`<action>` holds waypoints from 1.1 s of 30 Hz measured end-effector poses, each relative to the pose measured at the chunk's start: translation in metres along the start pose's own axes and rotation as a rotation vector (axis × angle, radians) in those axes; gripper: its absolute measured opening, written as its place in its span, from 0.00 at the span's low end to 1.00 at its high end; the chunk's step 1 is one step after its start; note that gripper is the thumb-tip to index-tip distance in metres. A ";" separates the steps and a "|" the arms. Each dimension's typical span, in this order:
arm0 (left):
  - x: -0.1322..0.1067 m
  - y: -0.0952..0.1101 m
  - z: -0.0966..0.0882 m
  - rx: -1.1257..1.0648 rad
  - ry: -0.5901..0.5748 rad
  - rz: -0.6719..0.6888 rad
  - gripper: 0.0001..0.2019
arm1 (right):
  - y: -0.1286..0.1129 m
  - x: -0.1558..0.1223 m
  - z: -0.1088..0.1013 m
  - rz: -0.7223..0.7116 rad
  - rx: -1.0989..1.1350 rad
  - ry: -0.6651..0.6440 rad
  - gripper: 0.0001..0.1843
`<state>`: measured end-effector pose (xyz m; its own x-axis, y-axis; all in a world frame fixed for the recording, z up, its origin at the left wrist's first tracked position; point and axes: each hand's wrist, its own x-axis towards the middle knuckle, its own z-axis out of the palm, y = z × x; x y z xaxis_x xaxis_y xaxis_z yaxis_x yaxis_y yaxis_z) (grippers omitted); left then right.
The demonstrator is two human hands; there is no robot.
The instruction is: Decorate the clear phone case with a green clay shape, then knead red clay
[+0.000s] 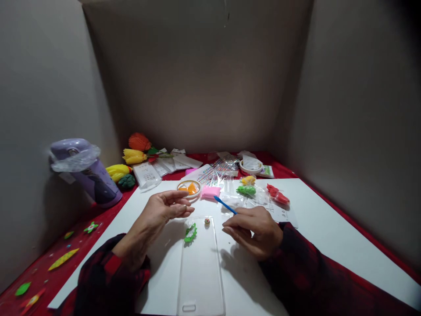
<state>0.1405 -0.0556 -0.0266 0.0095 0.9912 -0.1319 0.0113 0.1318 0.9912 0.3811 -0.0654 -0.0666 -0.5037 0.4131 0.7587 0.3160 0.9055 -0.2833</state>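
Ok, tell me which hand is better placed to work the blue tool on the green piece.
Probably the right hand: it holds the blue tool. The left hand looks nearer the green piece on the clear case, but no tool shows in it.

I see purple tumbler [100, 184] on red cloth [42, 276], clear plastic [76, 159] around its upper part. Just right of tumbler: yellow flower [117, 172], dark green bunch [126, 181]. Behind tumbler, to right: orange flower [138, 141]. Nearer me than tumbler: green flower-shaped piece [91, 227], yellow leaf-shaped piece [63, 260]. Grey wall [33, 96] left of tumbler.
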 end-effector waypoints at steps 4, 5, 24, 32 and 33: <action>0.001 -0.005 -0.005 -0.056 -0.093 0.005 0.21 | 0.000 0.001 0.000 0.003 0.015 0.009 0.07; 0.000 -0.005 -0.005 -0.068 -0.102 0.006 0.20 | -0.001 0.001 0.000 0.005 0.019 0.010 0.07; 0.003 0.009 -0.017 0.552 -0.008 0.144 0.04 | 0.000 -0.003 0.001 0.009 -0.015 -0.024 0.03; 0.003 0.007 -0.013 0.852 -0.160 0.084 0.06 | -0.002 -0.005 0.001 0.098 -0.030 -0.083 0.09; 0.005 0.004 -0.013 0.857 -0.166 0.088 0.06 | -0.002 -0.005 0.001 0.104 -0.023 -0.085 0.10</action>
<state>0.1279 -0.0503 -0.0226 0.1902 0.9742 -0.1214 0.7502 -0.0645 0.6580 0.3820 -0.0689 -0.0703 -0.5334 0.5122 0.6731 0.3880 0.8553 -0.3434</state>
